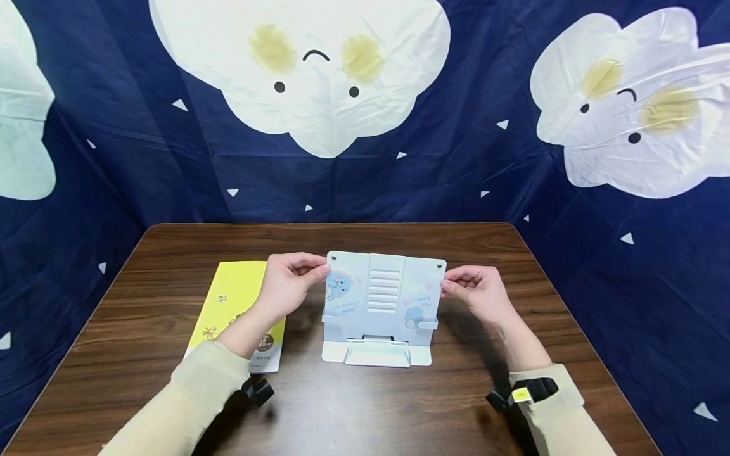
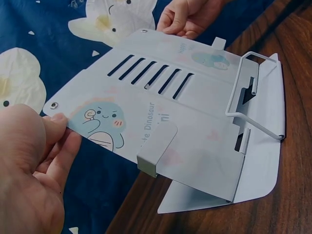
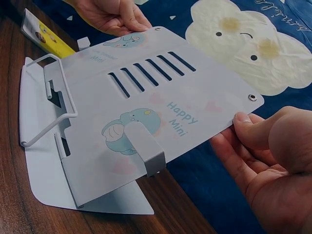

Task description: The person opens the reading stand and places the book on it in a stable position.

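Note:
A pale blue-white metal book stand (image 1: 382,297) with dinosaur prints, slots and page clips stands on the table, its back panel tilted up from a flat base (image 2: 265,170). My left hand (image 1: 292,284) pinches the panel's left edge near the top corner, thumb on the front face. On the opposite edge, my right hand (image 1: 478,291) pinches the panel near its upper right corner. A white wire bracket (image 3: 66,92) sticks out at the lower front of the stand. Behind the panel, the support is hidden.
A yellow book (image 1: 242,294) lies left of the stand, partly under my left forearm. The brown wooden table (image 1: 365,411) ends at a dark blue cloth (image 1: 342,183) printed with white clouds, hanging behind and at both sides.

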Demonstrator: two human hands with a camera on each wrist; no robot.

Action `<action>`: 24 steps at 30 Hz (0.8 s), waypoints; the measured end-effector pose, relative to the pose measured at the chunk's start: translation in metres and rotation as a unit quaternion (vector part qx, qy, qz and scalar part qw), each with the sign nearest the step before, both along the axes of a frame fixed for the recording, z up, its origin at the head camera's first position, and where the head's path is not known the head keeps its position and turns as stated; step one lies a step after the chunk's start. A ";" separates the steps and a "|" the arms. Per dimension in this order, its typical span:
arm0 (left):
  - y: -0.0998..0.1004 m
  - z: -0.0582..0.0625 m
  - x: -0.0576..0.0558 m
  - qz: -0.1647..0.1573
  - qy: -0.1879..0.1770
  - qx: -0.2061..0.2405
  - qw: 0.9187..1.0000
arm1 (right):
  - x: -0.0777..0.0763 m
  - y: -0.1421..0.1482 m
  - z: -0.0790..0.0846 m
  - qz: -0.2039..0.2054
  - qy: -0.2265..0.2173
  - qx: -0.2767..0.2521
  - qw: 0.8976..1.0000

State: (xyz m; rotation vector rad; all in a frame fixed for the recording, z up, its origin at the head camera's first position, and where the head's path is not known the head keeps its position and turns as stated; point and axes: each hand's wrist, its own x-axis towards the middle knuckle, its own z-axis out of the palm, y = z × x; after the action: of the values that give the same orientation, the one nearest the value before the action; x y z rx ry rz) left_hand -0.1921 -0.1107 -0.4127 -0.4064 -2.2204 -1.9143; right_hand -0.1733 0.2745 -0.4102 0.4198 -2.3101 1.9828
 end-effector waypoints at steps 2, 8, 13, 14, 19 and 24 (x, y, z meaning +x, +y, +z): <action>0.000 0.000 0.000 0.003 0.004 -0.002 1.000 | 0.000 0.000 0.000 0.000 0.000 -0.002 1.000; 0.002 0.000 0.003 0.018 0.022 -0.010 1.000 | 0.000 0.000 0.000 0.001 0.003 -0.010 1.000; 0.005 0.002 0.007 0.037 0.034 -0.026 0.998 | 0.000 0.000 -0.001 0.005 0.001 -0.019 1.000; 0.005 0.002 0.007 0.039 0.036 -0.028 0.998 | 0.000 0.000 -0.001 0.006 0.000 -0.020 1.000; 0.006 0.003 0.009 0.049 0.041 -0.045 0.997 | 0.000 0.000 -0.001 0.007 0.000 -0.025 1.000; 0.008 0.007 0.012 0.057 0.034 -0.039 0.997 | 0.001 0.000 -0.001 0.009 -0.002 -0.032 0.999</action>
State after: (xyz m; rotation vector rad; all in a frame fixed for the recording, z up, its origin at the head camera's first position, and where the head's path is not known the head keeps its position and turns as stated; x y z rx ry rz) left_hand -0.1796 -0.1026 -0.4058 -0.3428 -2.2296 -1.7348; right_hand -0.1724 0.2742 -0.4110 0.4351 -2.2463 2.0611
